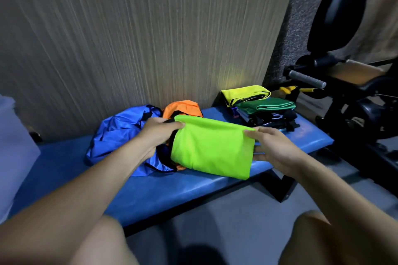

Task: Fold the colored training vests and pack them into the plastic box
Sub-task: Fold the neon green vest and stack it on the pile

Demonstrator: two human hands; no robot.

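A folded lime-green vest (212, 148) hangs just above the blue padded bench (150, 191). My left hand (160, 130) pinches its upper left corner and my right hand (270, 146) grips its right edge, thumb on top. Behind it lie a crumpled blue vest (116, 133) and an orange vest (183, 108), both with black trim. At the bench's far right sits a stack of folded vests: yellow (244, 93) on top, green (267, 105) below, dark ones under that. A translucent plastic box (13, 146) stands at the left edge.
A wood-grain wall panel (140, 34) rises right behind the bench. Black gym equipment (344, 60) with a grey handle crowds the right side. My knees (103, 241) are at the bottom, over grey floor.
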